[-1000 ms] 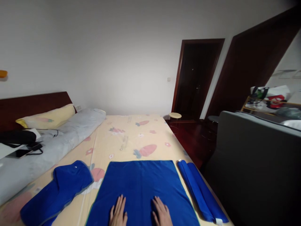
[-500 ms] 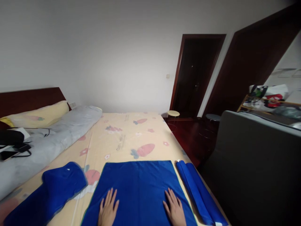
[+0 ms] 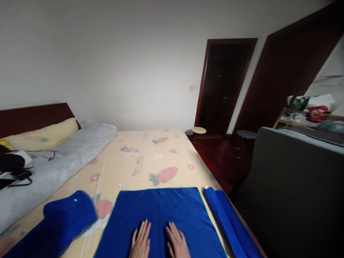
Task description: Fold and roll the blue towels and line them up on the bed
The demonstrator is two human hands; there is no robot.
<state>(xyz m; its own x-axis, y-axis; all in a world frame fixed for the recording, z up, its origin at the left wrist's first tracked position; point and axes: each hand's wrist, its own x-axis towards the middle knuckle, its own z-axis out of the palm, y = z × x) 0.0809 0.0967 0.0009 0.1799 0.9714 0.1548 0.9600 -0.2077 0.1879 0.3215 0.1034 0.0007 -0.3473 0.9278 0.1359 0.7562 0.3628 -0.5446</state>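
Observation:
A blue cloth [image 3: 158,204] lies spread out on the bed, its near part running out of view at the bottom. My left hand [image 3: 141,240] rests flat on it, left of the middle, fingers stretched forward. Just across from it, my right hand [image 3: 177,242] also lies on the cloth with its fingers extended and slightly apart. Neither hand grips anything. To the right is a folded blue cloth [image 3: 227,218] in long narrow strips. Off to the left, another blue cloth [image 3: 64,218] lies crumpled and partly out of view.
The bed sheet [image 3: 145,147] has a carrot print. A grey quilt [image 3: 72,154], a yellow pillow [image 3: 45,134] and black cables [image 3: 23,175] lie on the left. A dark grey panel [image 3: 290,190] stands close on the right, with a stool [image 3: 199,130] beyond the bed.
Both my hands have slid inward over the blue cloth, closer together; the left moved right and the right moved left. The view has shifted slightly.

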